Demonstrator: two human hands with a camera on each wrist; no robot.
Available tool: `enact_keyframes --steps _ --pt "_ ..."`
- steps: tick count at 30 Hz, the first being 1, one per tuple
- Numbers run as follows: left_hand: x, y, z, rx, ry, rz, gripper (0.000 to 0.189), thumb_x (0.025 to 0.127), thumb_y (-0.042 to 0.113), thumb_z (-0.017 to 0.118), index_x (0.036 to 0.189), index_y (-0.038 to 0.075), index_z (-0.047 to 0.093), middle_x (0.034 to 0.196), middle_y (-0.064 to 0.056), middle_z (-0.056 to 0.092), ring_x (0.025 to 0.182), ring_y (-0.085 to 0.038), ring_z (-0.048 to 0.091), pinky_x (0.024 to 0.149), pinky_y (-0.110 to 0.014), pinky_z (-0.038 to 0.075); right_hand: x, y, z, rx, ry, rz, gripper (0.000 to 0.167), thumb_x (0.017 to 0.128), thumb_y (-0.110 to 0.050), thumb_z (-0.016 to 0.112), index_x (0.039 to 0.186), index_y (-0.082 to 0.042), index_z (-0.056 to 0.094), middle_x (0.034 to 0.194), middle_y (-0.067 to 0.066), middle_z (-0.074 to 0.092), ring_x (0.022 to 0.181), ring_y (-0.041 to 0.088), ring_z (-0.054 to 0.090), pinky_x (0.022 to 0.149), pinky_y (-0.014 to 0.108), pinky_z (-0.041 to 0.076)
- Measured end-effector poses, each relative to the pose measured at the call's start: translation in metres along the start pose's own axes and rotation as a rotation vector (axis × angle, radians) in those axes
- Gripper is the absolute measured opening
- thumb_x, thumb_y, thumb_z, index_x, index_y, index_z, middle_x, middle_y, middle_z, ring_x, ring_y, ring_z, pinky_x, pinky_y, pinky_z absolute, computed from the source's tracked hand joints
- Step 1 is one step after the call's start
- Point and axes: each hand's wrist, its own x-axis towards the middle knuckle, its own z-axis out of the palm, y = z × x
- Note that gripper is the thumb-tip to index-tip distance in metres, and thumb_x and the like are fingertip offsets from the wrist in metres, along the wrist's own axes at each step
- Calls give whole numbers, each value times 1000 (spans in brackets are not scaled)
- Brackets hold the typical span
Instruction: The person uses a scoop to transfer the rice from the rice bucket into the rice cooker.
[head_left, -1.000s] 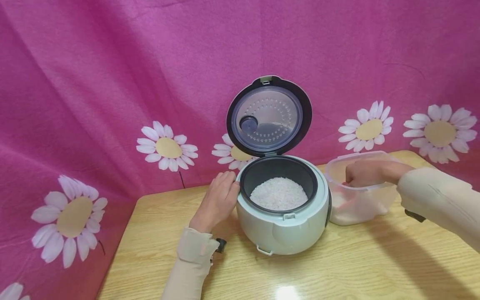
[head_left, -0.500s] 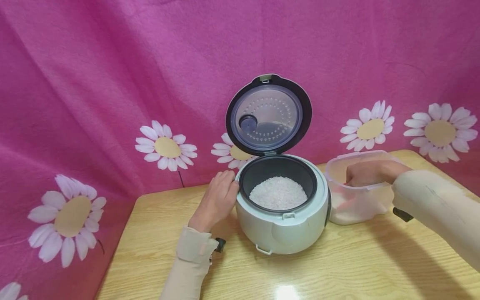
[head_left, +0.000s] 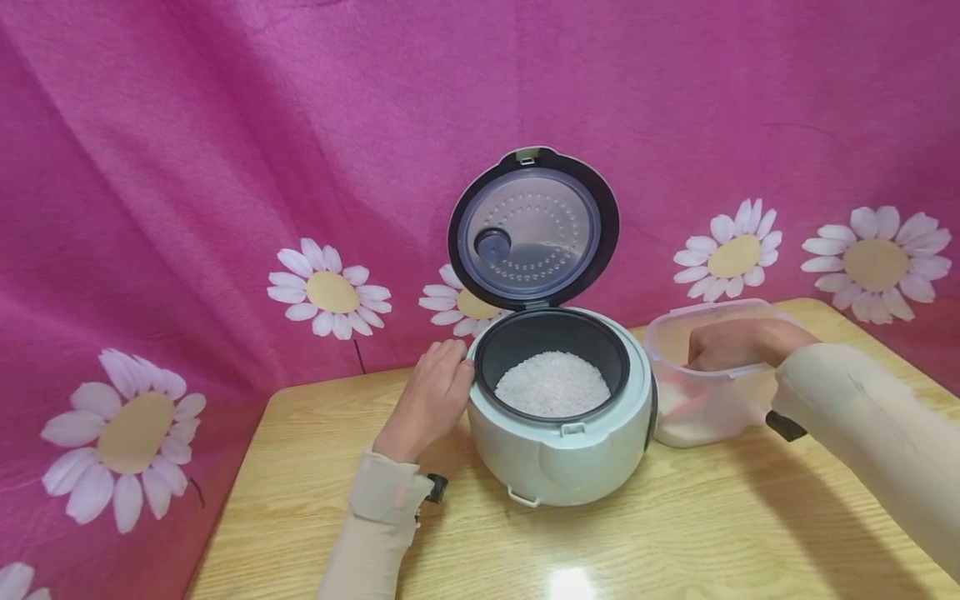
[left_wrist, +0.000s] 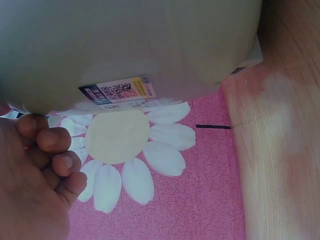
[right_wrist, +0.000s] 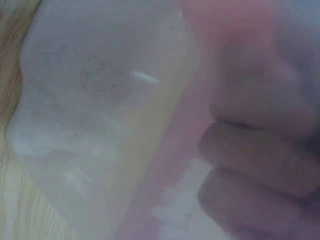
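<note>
A pale green rice cooker (head_left: 558, 467) stands on the table with its lid (head_left: 534, 233) raised. White rice (head_left: 553, 383) lies in its dark inner pot (head_left: 525, 333). My left hand (head_left: 431, 392) holds the cooker's left rim; the left wrist view shows its fingers curled in beside the cooker's side. On the right, my right hand (head_left: 738, 342) reaches into a translucent plastic container (head_left: 705, 417) of rice. Through the cloudy wall its fingers (right_wrist: 250, 200) look curled round a pinkish-red thing (right_wrist: 230, 20), whose shape is blurred.
The wooden table (head_left: 315, 483) runs under everything. Behind it hangs a magenta cloth (head_left: 337, 125) printed with white daisies, close at the back of the raised lid. The container stands right beside the cooker's right side.
My right forearm and sleeve have shifted a little left and down, while the hand stays inside the container. The left hand keeps its place on the cooker.
</note>
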Motion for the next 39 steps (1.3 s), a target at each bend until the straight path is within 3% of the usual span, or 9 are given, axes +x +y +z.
enact_keyframes --steps 13,27,39 --pt "1 -1 0 -12 -6 -12 19 102 28 41 97 13 51 89 -5 49 93 -20 47 86 -36 44 -1 -2 -1 47 -19 28 22 91 -32 62 76 -20 72 63 -10 54 61 8 49 60 28 42" --pt "0 1 0 -27 -5 -16 19 102 27 41 98 12 52 88 -5 50 92 -20 47 85 -35 44 -1 -2 0 36 0 -8 23 90 -27 61 69 -21 67 60 -12 46 60 5 42 55 24 35" --pt "0 0 0 -27 -16 -22 19 103 27 41 99 12 52 89 -5 49 94 -20 47 87 -36 44 -2 -4 0 67 -9 15 21 93 -31 62 86 -17 76 68 -9 57 66 9 51 62 28 43"
